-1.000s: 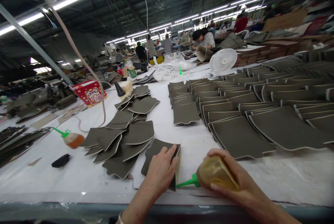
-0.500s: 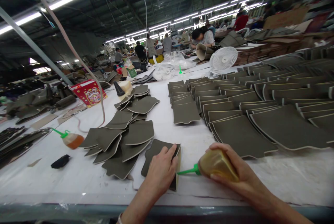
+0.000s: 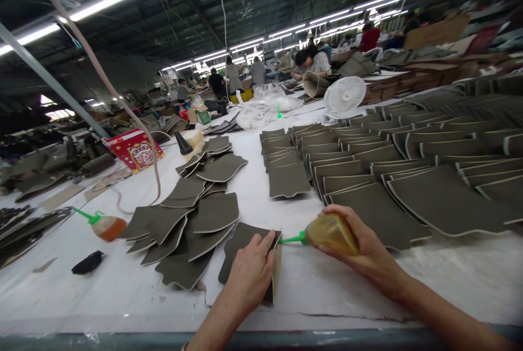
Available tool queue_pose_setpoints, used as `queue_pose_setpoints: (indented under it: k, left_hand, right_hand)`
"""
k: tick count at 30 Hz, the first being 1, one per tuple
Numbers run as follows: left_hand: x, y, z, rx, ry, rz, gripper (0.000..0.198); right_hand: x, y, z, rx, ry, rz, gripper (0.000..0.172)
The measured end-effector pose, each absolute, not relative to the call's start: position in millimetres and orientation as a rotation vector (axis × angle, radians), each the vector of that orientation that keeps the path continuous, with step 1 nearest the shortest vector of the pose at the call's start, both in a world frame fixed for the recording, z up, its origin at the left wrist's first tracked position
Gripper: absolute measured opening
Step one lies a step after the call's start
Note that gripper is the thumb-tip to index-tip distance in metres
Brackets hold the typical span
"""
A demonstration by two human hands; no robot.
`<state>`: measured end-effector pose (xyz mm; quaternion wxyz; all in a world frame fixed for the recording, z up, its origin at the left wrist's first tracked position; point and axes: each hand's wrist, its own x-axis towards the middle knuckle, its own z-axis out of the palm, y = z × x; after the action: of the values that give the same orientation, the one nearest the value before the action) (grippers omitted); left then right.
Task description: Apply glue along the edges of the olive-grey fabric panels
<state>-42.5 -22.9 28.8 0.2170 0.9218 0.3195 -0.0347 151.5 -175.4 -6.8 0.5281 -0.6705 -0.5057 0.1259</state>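
My left hand (image 3: 251, 266) rests on a dark olive leather-like piece (image 3: 239, 239) near the table's front edge. Its fingers lie on the piece, with the index finger stretched to the far right corner. A pale strip shows along the piece's right side. My right hand (image 3: 365, 253) is closed around a squeeze bottle (image 3: 333, 234) of yellowish liquid, tilted on its side. The bottle's green nozzle (image 3: 292, 239) points left, its tip at the piece's right edge beside my left index finger. My left palm hides part of the piece.
Overlapping olive pieces (image 3: 175, 225) lie to the left, and long rows of them (image 3: 368, 176) fill the right. A second bottle (image 3: 108, 228) and a black lump (image 3: 87, 262) lie at far left. A hose (image 3: 118, 100) hangs down. A white fan (image 3: 345, 95) stands behind.
My right hand has raised the bottle away from me, its nozzle tip moving up the piece's right edge toward the far corner. My left hand stays on the piece. The view has shifted slightly.
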Motion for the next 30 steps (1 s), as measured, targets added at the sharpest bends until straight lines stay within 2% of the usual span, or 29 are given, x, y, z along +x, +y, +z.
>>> queue_pose_setpoints:
  k: [9,16,21,27,30]
  left_hand:
    - [-40.9,-21.8,29.8,2.513,0.877,-0.085,0.053]
    - [-40.7,-21.7,31.4,2.507,0.894,-0.094,0.054]
    - [-40.8,-23.0,30.6,2.510,0.906,-0.066,0.054]
    - [-40.6,-23.8,29.5,2.527,0.904,-0.080,0.054]
    - [-41.5,-23.4,28.2,2.539,0.909,-0.062,0.054]
  right_hand:
    - [148.5,-179.6,-4.2,-1.602,-1.217,0.403,0.049]
    - [151.5,-175.0,-5.0,-1.632,-1.187,0.283,0.047]
    - [143.2,-183.5,-8.5,-1.614,-1.146,0.423,0.050]
    - [149.1,-176.1,-6.2,-1.659,-1.044,0.319,0.052]
    - [139.2,-183.6,-11.0,-1.675,-1.017,0.389,0.053]
